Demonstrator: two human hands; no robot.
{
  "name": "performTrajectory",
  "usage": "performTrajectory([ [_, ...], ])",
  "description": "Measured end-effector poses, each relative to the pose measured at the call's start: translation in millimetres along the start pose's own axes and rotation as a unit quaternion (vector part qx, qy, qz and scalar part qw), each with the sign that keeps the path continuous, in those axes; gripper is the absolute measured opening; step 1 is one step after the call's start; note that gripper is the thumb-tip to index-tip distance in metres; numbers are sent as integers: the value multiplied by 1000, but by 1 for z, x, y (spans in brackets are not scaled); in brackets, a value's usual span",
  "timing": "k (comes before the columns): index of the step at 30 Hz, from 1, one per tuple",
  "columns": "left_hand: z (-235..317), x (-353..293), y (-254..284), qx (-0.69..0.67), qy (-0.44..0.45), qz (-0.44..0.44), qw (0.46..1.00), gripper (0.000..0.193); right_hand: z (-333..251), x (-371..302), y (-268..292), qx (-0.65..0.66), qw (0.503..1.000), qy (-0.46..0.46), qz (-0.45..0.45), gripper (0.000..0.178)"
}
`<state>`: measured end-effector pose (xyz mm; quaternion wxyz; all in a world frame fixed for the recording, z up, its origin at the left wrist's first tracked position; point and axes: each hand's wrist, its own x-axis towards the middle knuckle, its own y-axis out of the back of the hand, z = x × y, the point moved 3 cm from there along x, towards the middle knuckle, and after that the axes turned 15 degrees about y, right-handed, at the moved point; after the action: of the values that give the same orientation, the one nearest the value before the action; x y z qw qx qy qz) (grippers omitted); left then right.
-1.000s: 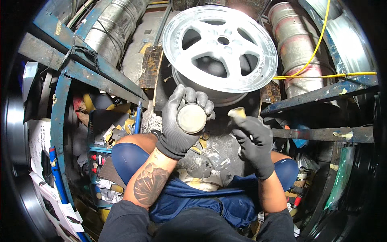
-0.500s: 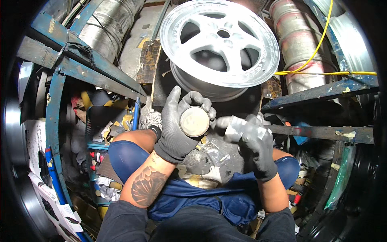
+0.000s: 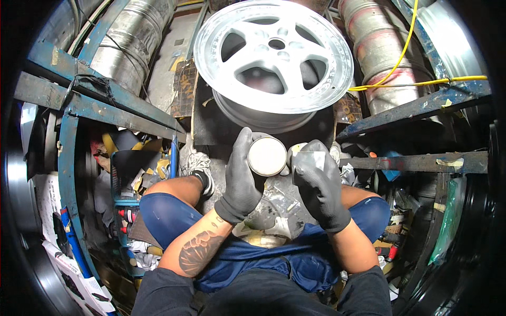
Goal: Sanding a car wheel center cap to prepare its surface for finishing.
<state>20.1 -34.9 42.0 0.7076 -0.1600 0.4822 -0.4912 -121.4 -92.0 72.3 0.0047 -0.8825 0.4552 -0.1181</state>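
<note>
My left hand point(image 3: 240, 179), in a dark grey glove, is wrapped round a small round tin point(image 3: 267, 156) with a pale disc-like top facing up. My right hand point(image 3: 320, 184), gloved alike, is closed just right of the tin. A small grey-white piece with a flat face point(image 3: 314, 158) shows among its fingers; its kind is not clear. Beyond both hands, a silvery white five-spoke wheel rim point(image 3: 253, 97) rests tilted on a dark surface point(image 3: 208, 121). Neither hand touches the rim.
Blue metal frame bars point(image 3: 121, 97) run along the left, with more point(image 3: 411, 113) on the right. Metal drums point(image 3: 129, 47) lie beyond them on both sides. A yellow cable point(image 3: 408, 47) crosses at the right. Scraps fill a bin point(image 3: 139, 171) by my left knee.
My right hand has moved left and turned, its back now facing up. My left hand has shifted slightly right with the tin, so the hands are closer together. The rim appears further left.
</note>
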Motion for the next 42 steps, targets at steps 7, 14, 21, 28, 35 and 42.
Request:
performTrajectory([
  [7,3,2,-1,-113,32,-11,993,46,-1,1,-5,120,988,-98,3,15],
  [14,6,-4,-2,-73,-14,-80,994,40,-2,4,1,21,999,-44,7,18],
  [21,6,-5,-5,-187,-12,-132,973,26,-4,6,-2,8,997,-78,7,20],
  [28,0,-3,8,-259,62,-223,938,35,-10,10,-18,-142,986,77,-50,44],
  [35,-8,4,1,-187,25,-130,974,40,-13,9,-16,-267,954,108,-87,22],
  [42,-12,6,5,-183,27,-225,957,41,-14,9,-16,-287,942,143,-96,17],
])
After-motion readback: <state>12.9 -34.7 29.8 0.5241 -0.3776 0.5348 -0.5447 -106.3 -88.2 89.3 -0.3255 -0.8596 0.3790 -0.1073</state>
